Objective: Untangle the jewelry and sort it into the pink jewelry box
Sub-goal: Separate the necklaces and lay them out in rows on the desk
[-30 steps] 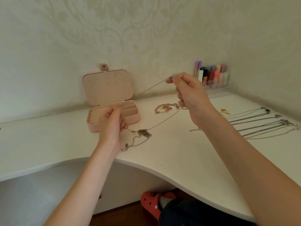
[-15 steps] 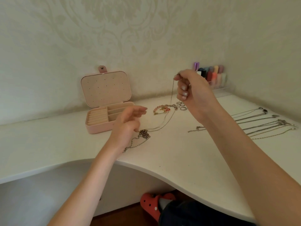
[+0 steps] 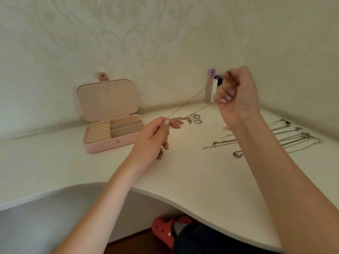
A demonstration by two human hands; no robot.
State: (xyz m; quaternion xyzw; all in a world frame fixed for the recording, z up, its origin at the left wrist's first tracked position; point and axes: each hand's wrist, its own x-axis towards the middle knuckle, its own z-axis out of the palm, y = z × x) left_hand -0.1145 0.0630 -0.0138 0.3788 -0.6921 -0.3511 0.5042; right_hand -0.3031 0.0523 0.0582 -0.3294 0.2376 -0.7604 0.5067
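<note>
The pink jewelry box [image 3: 99, 146] stands open on the white desk [image 3: 192, 173], its lid upright and its compartments holding nothing I can see. A thin silver chain [image 3: 190, 99] runs taut between my hands. My left hand [image 3: 155, 136] pinches one end just right of the box, with a small tangled clump [image 3: 159, 154] hanging under it. My right hand [image 3: 236, 94] is raised at the back and grips the other end in curled fingers. A pink beaded bracelet [image 3: 177, 120] and rings [image 3: 197, 118] lie between the hands.
Several straightened necklaces [image 3: 297, 136] lie in a row at the right, short chains [image 3: 220, 143] in front of them. Cosmetic tubes [image 3: 211, 85] stand at the back wall, partly behind my right hand. The desk's curved front edge is near, a red shoe [image 3: 165, 230] below it.
My left hand went from open to pinching the chain beside the bracelet. My right hand moved right and pulled the chain taut.
</note>
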